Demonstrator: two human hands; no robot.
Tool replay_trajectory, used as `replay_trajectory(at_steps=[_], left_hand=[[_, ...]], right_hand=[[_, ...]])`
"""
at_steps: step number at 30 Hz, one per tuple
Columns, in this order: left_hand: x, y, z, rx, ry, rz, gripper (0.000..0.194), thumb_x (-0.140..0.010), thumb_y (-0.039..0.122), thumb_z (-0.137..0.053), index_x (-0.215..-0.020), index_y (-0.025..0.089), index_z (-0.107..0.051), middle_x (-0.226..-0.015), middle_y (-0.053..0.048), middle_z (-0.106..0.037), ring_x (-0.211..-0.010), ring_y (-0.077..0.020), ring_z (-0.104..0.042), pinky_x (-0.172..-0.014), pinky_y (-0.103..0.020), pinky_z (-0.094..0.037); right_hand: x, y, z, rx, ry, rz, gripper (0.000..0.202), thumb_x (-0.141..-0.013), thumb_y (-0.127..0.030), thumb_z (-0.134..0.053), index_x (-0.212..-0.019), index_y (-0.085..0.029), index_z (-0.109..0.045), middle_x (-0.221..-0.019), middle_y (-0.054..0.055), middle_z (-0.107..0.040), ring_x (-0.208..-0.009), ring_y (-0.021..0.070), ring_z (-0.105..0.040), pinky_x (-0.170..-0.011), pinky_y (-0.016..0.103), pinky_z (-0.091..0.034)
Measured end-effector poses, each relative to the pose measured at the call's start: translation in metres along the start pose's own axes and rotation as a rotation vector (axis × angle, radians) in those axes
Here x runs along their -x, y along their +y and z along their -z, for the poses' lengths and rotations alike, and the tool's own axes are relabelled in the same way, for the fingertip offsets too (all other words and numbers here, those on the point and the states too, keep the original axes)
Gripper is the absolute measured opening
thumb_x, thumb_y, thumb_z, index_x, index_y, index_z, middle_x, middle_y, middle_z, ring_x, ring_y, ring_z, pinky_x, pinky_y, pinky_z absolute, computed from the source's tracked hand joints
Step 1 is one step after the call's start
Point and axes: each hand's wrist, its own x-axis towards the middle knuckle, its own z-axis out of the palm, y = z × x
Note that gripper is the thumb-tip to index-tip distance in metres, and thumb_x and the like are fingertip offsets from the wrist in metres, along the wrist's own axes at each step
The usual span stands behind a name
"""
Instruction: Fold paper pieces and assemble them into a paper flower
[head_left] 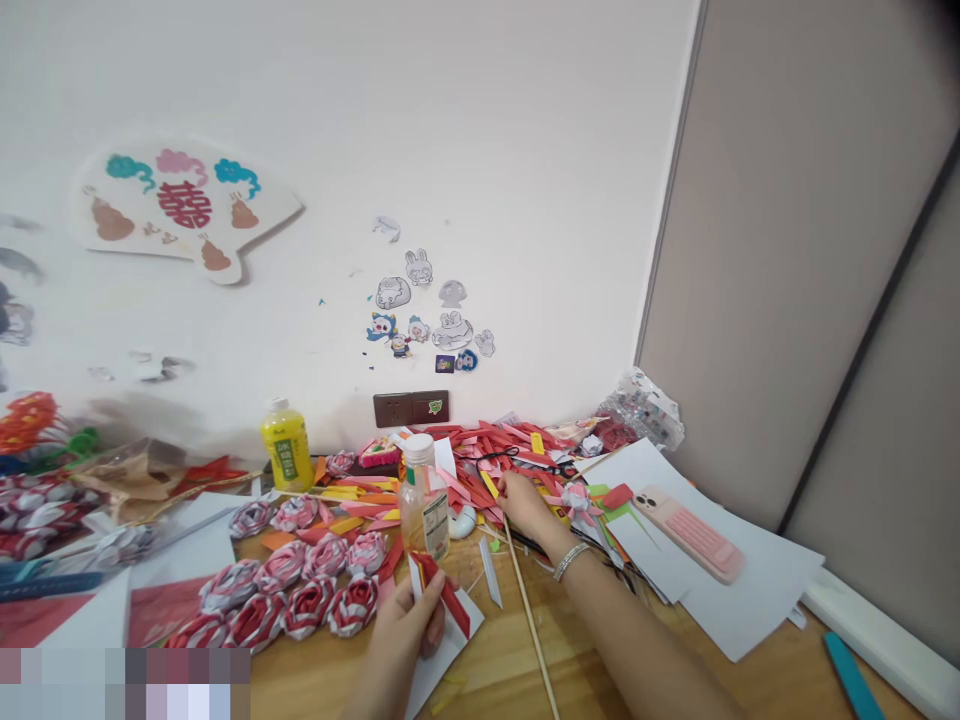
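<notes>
My left hand is closed around folded paper strips, mostly red with a little yellow and white at the upper end. Under and beside it lies a sheet of white paper. My right hand, wearing a bracelet, reaches into a heap of folded red and pink paper strips. Its fingers are pinched together beside a yellow paper strip; whether they grip it is hard to see. A thin wooden stick runs from below that hand toward the table's front edge.
A clear bottle stands between my hands and the heap. Behind are a yellow drink bottle and several rolled paper roses at left. A pink-cased phone lies on white sheets at right. A wall closes the back.
</notes>
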Motion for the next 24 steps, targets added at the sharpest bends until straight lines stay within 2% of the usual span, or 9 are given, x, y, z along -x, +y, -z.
replay_trajectory(at_steps=[3,8,9,13,15,20,24], left_hand=[[0.0,0.002,0.0,0.048,-0.03,0.059,0.036,-0.063,0.05,-0.063,-0.059,0.015,-0.055,-0.028,0.009,-0.038,-0.026,-0.0038,-0.028,-0.032,-0.016,-0.018],[0.0,0.006,-0.001,0.076,0.086,0.05,0.038,-0.062,0.046,-0.066,-0.049,0.017,-0.046,-0.032,0.008,-0.041,-0.027,-0.0036,-0.032,-0.031,-0.016,-0.021],[0.0,0.007,-0.001,0.071,0.087,0.053,0.04,-0.061,0.048,-0.066,-0.047,0.017,-0.044,-0.032,0.008,-0.04,-0.027,-0.0037,-0.033,-0.031,-0.016,-0.021],[0.001,0.01,-0.004,0.059,0.033,0.097,0.049,-0.06,0.058,-0.061,-0.041,0.019,-0.039,-0.03,0.008,-0.036,-0.024,-0.0038,-0.029,-0.028,-0.017,-0.019],[0.002,0.01,-0.005,0.052,0.016,0.11,0.049,-0.06,0.057,-0.061,-0.04,0.019,-0.038,-0.028,0.008,-0.034,-0.023,-0.0037,-0.028,-0.028,-0.017,-0.018],[0.005,0.01,-0.004,0.045,0.04,0.114,0.043,-0.062,0.044,-0.065,-0.039,0.018,-0.04,-0.027,0.009,-0.034,-0.024,-0.0036,-0.029,-0.029,-0.017,-0.017],[0.006,0.009,-0.005,0.056,0.068,0.111,0.036,-0.064,0.034,-0.063,-0.041,0.017,-0.042,-0.03,0.007,-0.039,-0.027,-0.0035,-0.032,-0.03,-0.016,-0.018]], right_hand=[[0.006,-0.002,0.001,0.043,0.06,0.022,0.012,-0.077,-0.007,-0.049,-0.073,-0.016,-0.057,-0.071,0.003,-0.061,-0.068,0.015,-0.054,-0.061,0.024,-0.037],[0.039,-0.016,0.007,0.114,0.14,0.1,0.022,-0.079,-0.001,-0.039,-0.078,-0.015,-0.057,-0.08,0.008,-0.059,-0.076,0.018,-0.052,-0.069,0.029,-0.039],[0.05,-0.02,0.008,0.129,0.155,0.157,0.023,-0.08,-0.002,-0.038,-0.081,-0.015,-0.057,-0.082,0.008,-0.058,-0.077,0.0185,-0.052,-0.07,0.03,-0.04],[0.091,-0.035,0.009,0.223,0.225,0.627,0.024,-0.088,-0.011,-0.033,-0.089,-0.016,-0.056,-0.08,0.008,-0.058,-0.076,0.0187,-0.052,-0.068,0.032,-0.042],[0.101,-0.037,0.007,0.23,0.229,0.728,0.023,-0.089,-0.014,-0.034,-0.088,-0.017,-0.056,-0.079,0.008,-0.058,-0.075,0.0177,-0.053,-0.068,0.031,-0.042],[0.106,-0.036,-0.003,0.271,0.2,0.784,0.017,-0.089,-0.016,-0.039,-0.09,-0.018,-0.056,-0.08,0.006,-0.059,-0.073,0.0163,-0.052,-0.066,0.031,-0.04],[0.107,-0.042,-0.002,0.314,0.194,0.766,0.017,-0.088,-0.016,-0.041,-0.096,-0.017,-0.056,-0.094,0.008,-0.06,-0.082,0.0183,-0.052,-0.07,0.033,-0.041]])
